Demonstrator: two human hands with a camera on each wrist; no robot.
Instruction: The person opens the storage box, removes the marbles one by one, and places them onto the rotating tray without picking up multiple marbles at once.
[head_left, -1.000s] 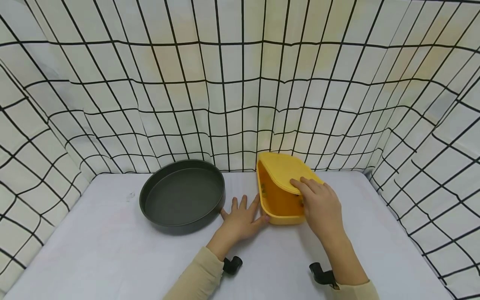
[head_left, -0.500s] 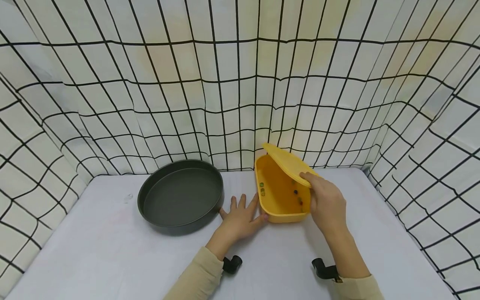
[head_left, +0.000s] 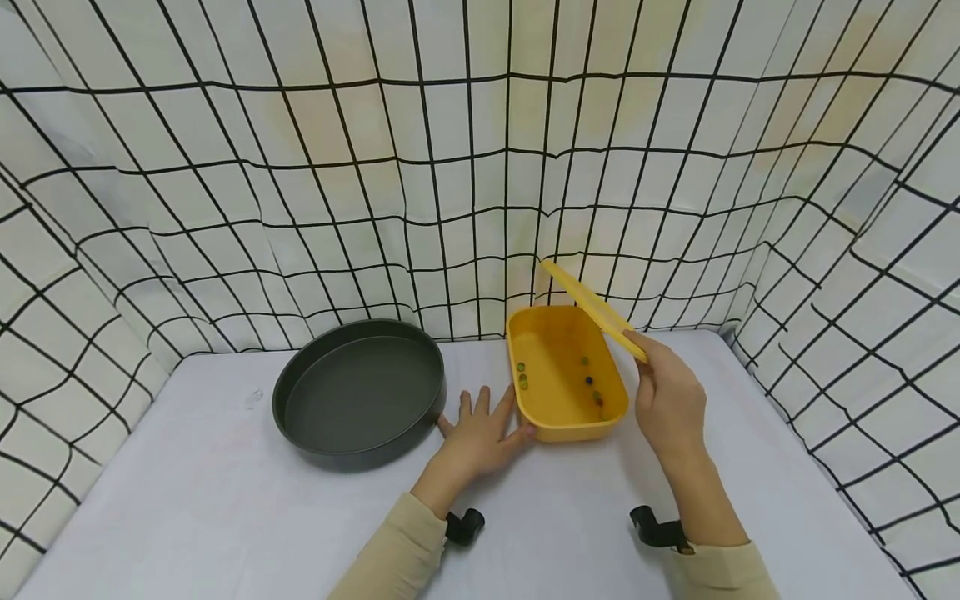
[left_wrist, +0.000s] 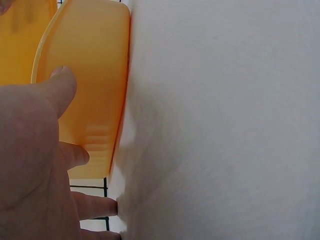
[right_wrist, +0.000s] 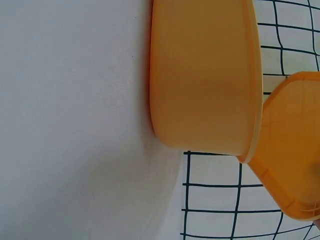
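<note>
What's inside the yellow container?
Small green, dark and reddish spots line the left and right sides of the yellow container; whether they're loose or printed, I can't tell. The raised lid hides the far right corner.

My right grip (head_left: 671,400) pinches the near end of a yellow lid (head_left: 588,304), which I hold tilted by the right side of a yellow container (head_left: 567,432). Small coloured bits (head_left: 588,380) lie along both sides inside. My left grip (head_left: 480,437) spreads its fingers, thumb against the container, near a dark round pan (head_left: 360,392) on the white tabletop (head_left: 187,483).
</note>
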